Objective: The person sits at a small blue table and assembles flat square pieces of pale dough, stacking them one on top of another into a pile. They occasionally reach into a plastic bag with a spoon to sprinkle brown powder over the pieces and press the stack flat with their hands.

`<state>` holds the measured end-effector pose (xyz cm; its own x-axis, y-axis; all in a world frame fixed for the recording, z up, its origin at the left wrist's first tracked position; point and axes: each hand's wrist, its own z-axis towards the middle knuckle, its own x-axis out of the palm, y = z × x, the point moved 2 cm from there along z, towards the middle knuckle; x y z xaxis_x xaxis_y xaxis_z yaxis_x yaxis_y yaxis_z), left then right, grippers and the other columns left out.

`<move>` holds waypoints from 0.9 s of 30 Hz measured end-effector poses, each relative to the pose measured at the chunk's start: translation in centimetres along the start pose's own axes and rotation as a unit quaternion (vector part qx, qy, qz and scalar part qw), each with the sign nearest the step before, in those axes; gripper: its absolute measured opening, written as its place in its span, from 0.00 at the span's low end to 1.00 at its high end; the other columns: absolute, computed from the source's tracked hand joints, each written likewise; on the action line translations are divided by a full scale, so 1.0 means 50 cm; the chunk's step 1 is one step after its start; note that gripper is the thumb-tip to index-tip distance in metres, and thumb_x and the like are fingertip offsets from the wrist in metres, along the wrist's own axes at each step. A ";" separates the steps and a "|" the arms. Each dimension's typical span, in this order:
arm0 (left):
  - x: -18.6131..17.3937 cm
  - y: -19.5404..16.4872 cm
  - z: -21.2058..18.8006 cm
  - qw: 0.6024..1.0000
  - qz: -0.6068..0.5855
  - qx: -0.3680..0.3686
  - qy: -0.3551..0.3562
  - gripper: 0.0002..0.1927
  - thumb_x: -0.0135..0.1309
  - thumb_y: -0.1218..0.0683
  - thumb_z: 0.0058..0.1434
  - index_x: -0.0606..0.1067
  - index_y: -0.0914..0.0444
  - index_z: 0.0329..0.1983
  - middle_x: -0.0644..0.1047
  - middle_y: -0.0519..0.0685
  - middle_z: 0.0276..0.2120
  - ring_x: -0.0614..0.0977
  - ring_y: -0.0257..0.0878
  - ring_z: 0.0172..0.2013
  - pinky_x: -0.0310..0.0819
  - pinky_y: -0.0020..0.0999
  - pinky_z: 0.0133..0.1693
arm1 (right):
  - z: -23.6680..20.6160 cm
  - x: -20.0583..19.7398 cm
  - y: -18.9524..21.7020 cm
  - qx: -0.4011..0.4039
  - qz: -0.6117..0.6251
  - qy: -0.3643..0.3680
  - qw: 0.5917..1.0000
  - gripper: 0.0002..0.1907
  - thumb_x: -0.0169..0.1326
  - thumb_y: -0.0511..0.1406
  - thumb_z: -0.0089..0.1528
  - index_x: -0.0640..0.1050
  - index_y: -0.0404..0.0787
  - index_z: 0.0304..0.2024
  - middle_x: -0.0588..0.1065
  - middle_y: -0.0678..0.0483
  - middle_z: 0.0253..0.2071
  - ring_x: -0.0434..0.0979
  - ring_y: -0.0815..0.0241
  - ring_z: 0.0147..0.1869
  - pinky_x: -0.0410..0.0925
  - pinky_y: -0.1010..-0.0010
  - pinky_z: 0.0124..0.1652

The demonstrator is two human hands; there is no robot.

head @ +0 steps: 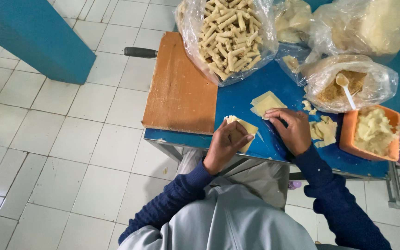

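Left hand (225, 146) pinches a pale, thin, square dough sheet (241, 129) at the blue table's (237, 99) near edge. Right hand (292, 129), fingers curled, presses the flat stack of pale dough squares (265, 103) (matte, soft-cornered); bare blue surface lies between them.

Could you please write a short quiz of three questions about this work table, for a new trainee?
1. True or false: the left hand holds a pale dough sheet.
2. What do the fingers of the right hand touch?
A. the stack of dough squares
B. the orange tub
C. the white spoon
3. Fill in: the finished rolls lie in a clear plastic ____.

Key:
1. True.
2. A.
3. Bag.
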<state>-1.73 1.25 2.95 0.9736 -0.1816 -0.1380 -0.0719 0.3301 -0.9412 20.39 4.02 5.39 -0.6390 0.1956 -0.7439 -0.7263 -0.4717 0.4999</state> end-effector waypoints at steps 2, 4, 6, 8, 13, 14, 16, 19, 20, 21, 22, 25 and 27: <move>0.000 0.000 0.001 1.000 0.006 -0.002 0.000 0.13 0.65 0.51 0.62 0.74 0.61 0.31 0.75 0.45 0.27 0.75 0.35 0.31 0.54 0.45 0.70 | -0.004 0.001 -0.002 0.000 -0.013 -0.002 1.000 0.04 0.58 0.33 0.63 0.83 0.43 0.38 0.83 0.55 0.46 0.83 0.58 0.49 0.65 0.66 0.45; 0.001 0.001 0.000 1.000 0.007 0.002 -0.001 0.13 0.65 0.51 0.62 0.74 0.61 0.31 0.75 0.45 0.27 0.74 0.36 0.31 0.53 0.45 0.70 | -0.007 0.002 -0.006 -0.004 -0.008 -0.007 1.000 0.04 0.57 0.34 0.64 0.82 0.43 0.39 0.83 0.56 0.46 0.83 0.59 0.49 0.64 0.67 0.46; 0.002 0.002 -0.001 1.000 0.002 0.014 -0.005 0.13 0.65 0.51 0.62 0.74 0.62 0.31 0.75 0.45 0.28 0.75 0.36 0.32 0.49 0.46 0.71 | -0.009 0.001 -0.011 -0.014 0.011 -0.012 1.000 0.04 0.57 0.34 0.65 0.81 0.43 0.40 0.82 0.57 0.47 0.82 0.60 0.51 0.66 0.68 0.49; 0.002 0.003 -0.003 1.000 -0.002 0.009 -0.007 0.13 0.65 0.51 0.62 0.73 0.62 0.31 0.75 0.45 0.28 0.75 0.36 0.32 0.48 0.47 0.72 | -0.010 0.002 -0.017 -0.005 0.017 -0.014 1.000 0.04 0.57 0.34 0.66 0.81 0.44 0.41 0.82 0.57 0.48 0.82 0.60 0.52 0.66 0.70 0.48; 0.004 0.008 -0.004 1.000 0.002 0.000 -0.006 0.14 0.64 0.50 0.62 0.74 0.62 0.31 0.75 0.45 0.28 0.76 0.36 0.32 0.45 0.49 0.73 | -0.015 0.004 -0.015 -0.005 -0.001 -0.009 1.000 0.05 0.57 0.34 0.65 0.82 0.44 0.42 0.83 0.56 0.48 0.83 0.59 0.50 0.66 0.68 0.48; 0.005 0.009 -0.004 1.000 0.001 0.001 -0.006 0.14 0.64 0.49 0.63 0.74 0.62 0.31 0.75 0.45 0.28 0.76 0.36 0.32 0.46 0.49 0.73 | -0.014 0.002 -0.012 -0.006 -0.012 -0.008 1.000 0.05 0.57 0.34 0.65 0.82 0.43 0.42 0.83 0.56 0.48 0.83 0.58 0.50 0.66 0.67 0.48; 0.007 0.011 -0.003 1.000 -0.001 0.004 -0.007 0.14 0.63 0.49 0.63 0.74 0.62 0.31 0.75 0.45 0.28 0.76 0.36 0.32 0.46 0.49 0.73 | -0.008 -0.005 0.000 -0.014 0.005 0.003 1.000 0.07 0.56 0.33 0.64 0.82 0.43 0.43 0.82 0.54 0.49 0.83 0.57 0.52 0.67 0.66 0.50; 0.014 0.016 0.000 1.000 -0.010 0.001 -0.009 0.14 0.63 0.49 0.64 0.74 0.62 0.31 0.75 0.45 0.28 0.77 0.36 0.33 0.46 0.49 0.73 | -0.001 -0.029 0.033 -0.033 0.070 0.019 0.997 0.11 0.55 0.31 0.63 0.81 0.41 0.48 0.80 0.52 0.52 0.81 0.54 0.56 0.70 0.67 0.54; 0.017 0.018 0.001 1.000 -0.017 -0.003 -0.008 0.14 0.63 0.49 0.64 0.75 0.62 0.31 0.76 0.45 0.29 0.76 0.35 0.33 0.45 0.49 0.74 | -0.005 -0.038 0.051 -0.043 0.080 0.013 0.996 0.12 0.56 0.31 0.63 0.80 0.40 0.50 0.79 0.50 0.53 0.80 0.52 0.57 0.70 0.66 0.55; 0.020 0.021 0.002 1.000 -0.025 -0.007 -0.008 0.14 0.63 0.49 0.65 0.75 0.62 0.31 0.76 0.45 0.29 0.76 0.35 0.33 0.45 0.49 0.74 | -0.011 -0.043 0.070 -0.052 0.090 0.007 0.995 0.14 0.57 0.31 0.63 0.79 0.39 0.51 0.78 0.49 0.54 0.79 0.49 0.57 0.69 0.64 0.56; 0.026 0.024 0.003 0.999 -0.038 -0.011 -0.001 0.13 0.62 0.50 0.65 0.75 0.64 0.32 0.78 0.45 0.29 0.77 0.34 0.33 0.46 0.47 0.74 | -0.019 -0.044 0.088 -0.024 0.125 0.007 0.992 0.14 0.59 0.31 0.61 0.79 0.39 0.51 0.78 0.50 0.52 0.79 0.51 0.53 0.69 0.65 0.52; 0.053 0.036 0.007 0.993 -0.108 -0.039 0.010 0.11 0.59 0.53 0.67 0.76 0.66 0.35 0.81 0.46 0.30 0.78 0.31 0.33 0.55 0.38 0.62 | -0.045 -0.032 0.136 0.030 0.152 -0.023 0.988 0.13 0.62 0.31 0.60 0.80 0.39 0.48 0.78 0.52 0.47 0.80 0.54 0.46 0.71 0.68 0.44; 0.078 0.047 0.010 0.977 -0.195 -0.081 0.007 0.09 0.58 0.54 0.68 0.77 0.65 0.39 0.79 0.44 0.33 0.76 0.27 0.36 0.69 0.31 0.41 | -0.054 -0.026 0.147 0.028 0.063 -0.083 0.994 0.07 0.61 0.31 0.63 0.82 0.40 0.44 0.79 0.53 0.45 0.82 0.55 0.45 0.72 0.70 0.44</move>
<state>1.99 1.76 0.36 0.9311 -0.2772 0.2371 0.2688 0.0819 -0.9597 16.59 -2.03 8.84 -0.7551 0.2793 -0.5931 -0.6482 -0.4533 0.6118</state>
